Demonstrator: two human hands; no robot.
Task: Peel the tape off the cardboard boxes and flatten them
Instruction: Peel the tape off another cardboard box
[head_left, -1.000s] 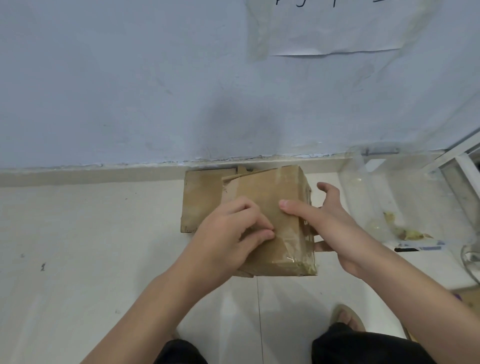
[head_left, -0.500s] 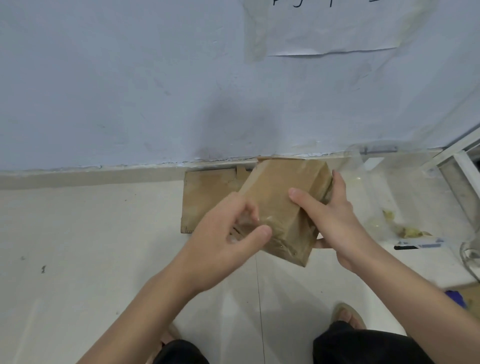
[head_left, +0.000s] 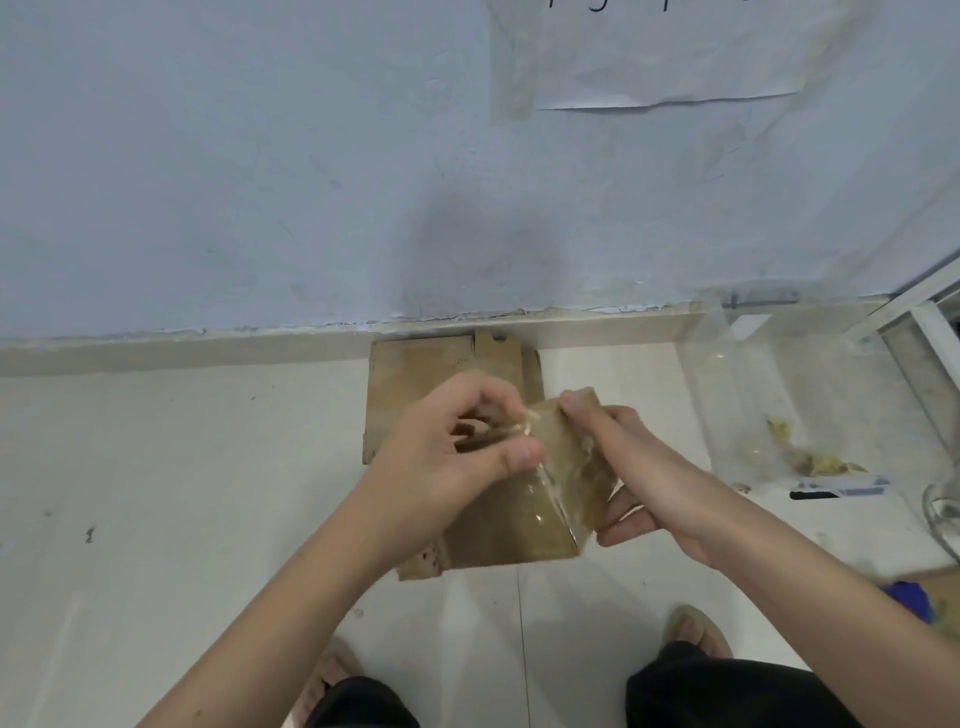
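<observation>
I hold a small brown cardboard box (head_left: 519, 525) above the floor, tilted with one corner toward me. Clear shiny tape (head_left: 550, 483) runs along its edge and top. My left hand (head_left: 457, 447) pinches a loose end of the tape near the box's upper corner, thumb and fingers curled. My right hand (head_left: 639, 483) grips the box from the right side, forefinger on the top corner, other fingers under it. A flattened cardboard piece (head_left: 410, 379) lies on the floor behind the box, against the wall.
A blue-white wall (head_left: 311, 182) rises close ahead, with a taped paper sheet (head_left: 665, 52) on it. A clear plastic bag (head_left: 748, 405) with scraps stands at the right, a black-and-white pen-like object (head_left: 836, 490) beside it. My sandalled feet (head_left: 696, 631) are below on pale tiles.
The box has turned and dropped closer to me, a corner now pointing forward. My left hand moved from pressing the top face to pinching the tape end.
</observation>
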